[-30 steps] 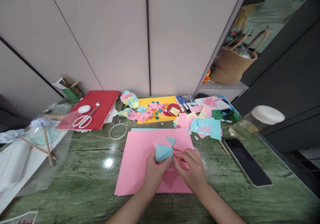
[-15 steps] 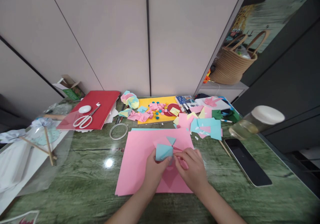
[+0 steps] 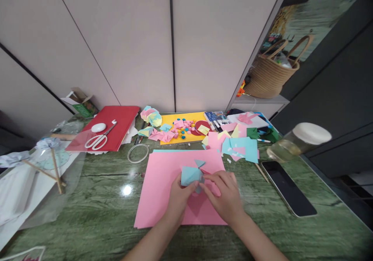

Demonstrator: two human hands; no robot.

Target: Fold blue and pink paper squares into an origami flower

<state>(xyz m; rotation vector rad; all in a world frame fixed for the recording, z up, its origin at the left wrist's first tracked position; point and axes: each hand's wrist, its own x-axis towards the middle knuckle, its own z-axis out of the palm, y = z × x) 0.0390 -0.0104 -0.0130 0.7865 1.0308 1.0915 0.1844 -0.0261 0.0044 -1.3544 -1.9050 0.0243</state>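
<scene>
My left hand [image 3: 179,197] is closed on a folded light-blue paper piece [image 3: 190,175], thumb on its lower front. At the piece's right edge, the fingers of my right hand [image 3: 224,193] pinch a part of the folded paper; the fingers partly hide the exact spot. A small blue triangle [image 3: 199,163] sticks up at the top of the fold, and a bit of pink paper shows between it and my right fingers. Beneath both hands lies a stack of pink paper sheets [image 3: 160,198], with a blue edge showing at the back.
Behind the sheets are a yellow sheet [image 3: 169,118] with small coloured balls, and blue paper scraps [image 3: 250,148]. To the left lie a tape ring [image 3: 128,158], white scissors [image 3: 96,141] and a red folder [image 3: 125,115]. A phone [image 3: 288,187] and a bottle [image 3: 310,133] are at the right.
My right fingers have shifted slightly left against the paper's right edge. The folded paper has turned a little in my left hand, which stays in about the same place.
</scene>
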